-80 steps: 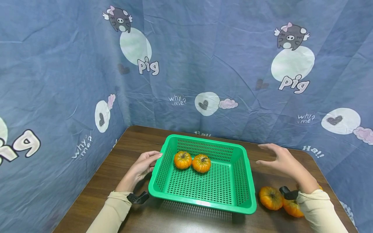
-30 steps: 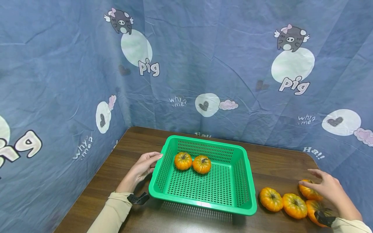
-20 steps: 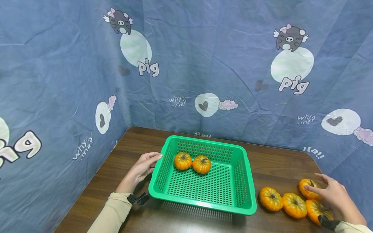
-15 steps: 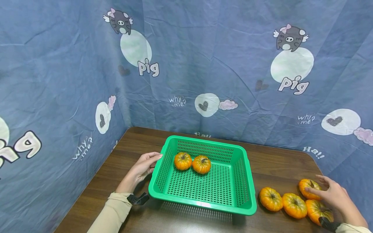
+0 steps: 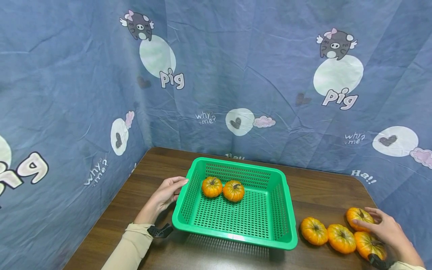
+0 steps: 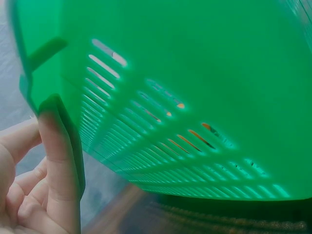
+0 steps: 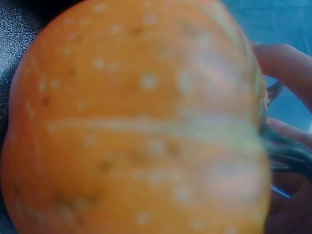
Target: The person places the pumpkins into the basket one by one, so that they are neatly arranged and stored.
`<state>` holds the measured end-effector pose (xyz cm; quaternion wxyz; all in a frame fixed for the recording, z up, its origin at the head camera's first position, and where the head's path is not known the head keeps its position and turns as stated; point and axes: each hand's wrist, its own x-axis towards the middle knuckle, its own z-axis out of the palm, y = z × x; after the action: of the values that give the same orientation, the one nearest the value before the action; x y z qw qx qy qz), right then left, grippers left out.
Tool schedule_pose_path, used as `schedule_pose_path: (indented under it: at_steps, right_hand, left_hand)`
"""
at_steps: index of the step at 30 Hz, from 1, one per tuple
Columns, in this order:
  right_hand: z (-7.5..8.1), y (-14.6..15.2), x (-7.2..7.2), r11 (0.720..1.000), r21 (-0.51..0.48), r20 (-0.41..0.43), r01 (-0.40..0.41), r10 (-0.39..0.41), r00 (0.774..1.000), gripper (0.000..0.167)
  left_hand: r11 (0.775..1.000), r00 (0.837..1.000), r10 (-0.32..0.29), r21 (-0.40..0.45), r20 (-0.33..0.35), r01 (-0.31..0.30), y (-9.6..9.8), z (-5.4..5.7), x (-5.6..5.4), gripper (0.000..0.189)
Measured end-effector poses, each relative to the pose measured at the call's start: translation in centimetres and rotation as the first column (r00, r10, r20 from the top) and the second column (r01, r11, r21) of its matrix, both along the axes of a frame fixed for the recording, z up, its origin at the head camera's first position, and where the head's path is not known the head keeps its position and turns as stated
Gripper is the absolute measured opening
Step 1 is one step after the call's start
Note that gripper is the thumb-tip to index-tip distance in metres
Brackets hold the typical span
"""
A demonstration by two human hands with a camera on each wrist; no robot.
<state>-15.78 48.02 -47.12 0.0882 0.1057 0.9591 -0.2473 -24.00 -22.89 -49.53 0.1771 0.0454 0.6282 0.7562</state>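
Observation:
My left hand (image 5: 165,192) grips the left rim of a green plastic basket (image 5: 236,242). In the left wrist view the thumb (image 6: 59,165) presses along the basket's edge. Two small orange pumpkins (image 5: 212,186) sit side by side inside, towards the back left. At the far right, my right hand (image 5: 388,228) has its thumb and fingers bent around the rearmost pumpkin (image 5: 353,214) of a group on the table. Another pumpkin (image 7: 136,117) fills most of the right wrist view, hiding much of that hand.
Three more pumpkins stand in a row right of the basket: a left one (image 5: 314,230), a middle one (image 5: 341,239) and a right one (image 5: 368,245) below my right hand. The brown wooden table (image 5: 141,165) meets a blue printed cloth (image 5: 209,45) behind and at the left.
My right hand has moved from beside the basket to the far-right pumpkins, then lowered with its fingers closing in around the rearmost one. The left hand, basket and pumpkins hold their places.

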Motion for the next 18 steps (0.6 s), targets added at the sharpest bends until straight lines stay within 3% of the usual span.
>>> schedule_pose_path:
  at_steps: [3,9,13,18]
  right_hand:
    - [-0.04,-0.04,-0.06,0.999,-0.035,0.047,0.027,-0.025,0.999,0.100]
    - [-0.13,0.01,0.00,0.999,-0.020,0.053,0.028,-0.027,0.998,0.100]
    - [-0.04,-0.10,0.10,0.999,-0.039,0.029,0.014,-0.013,0.999,0.098]
    - [0.17,-0.23,0.13,0.999,0.009,-0.044,-0.035,0.035,0.998,0.091]
  left_hand:
    - [1.000,1.000,-0.002,0.004,-0.001,0.002,0.00,0.01,0.01,0.026]
    - [1.000,1.000,-0.005,0.007,-0.003,0.005,-0.02,-0.02,0.04,0.026]
    - [1.000,1.000,-0.005,0.009,-0.007,0.005,-0.02,-0.02,0.08,0.024]
    - [1.000,1.000,-0.002,0.004,-0.005,0.002,0.00,0.05,0.13,0.024]
